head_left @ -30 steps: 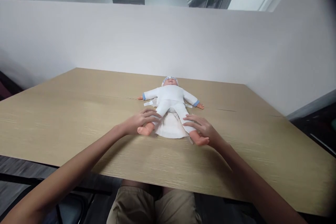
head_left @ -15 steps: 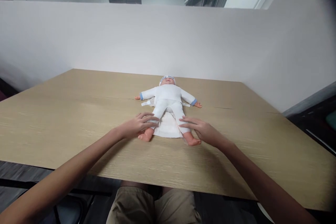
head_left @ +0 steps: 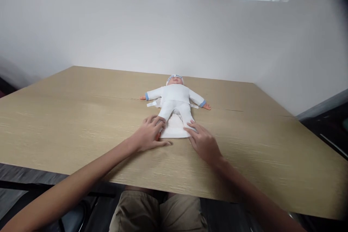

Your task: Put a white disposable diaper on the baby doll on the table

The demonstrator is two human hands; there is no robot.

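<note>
A doll (head_left: 175, 100) is laid on its back at mid-surface (head_left: 81, 116), head toward the partition wall (head_left: 108, 32) behind. A folded cloth (head_left: 174, 129) is spread under its legs. The left hand (head_left: 149, 136) is placed over the doll's left-side foot, the right hand (head_left: 203, 142) over the other, both at the cloth's near edge.

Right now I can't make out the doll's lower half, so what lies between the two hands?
In the head view, a white cloth under the doll fills the gap between the left hand and right hand, on the table.
</note>
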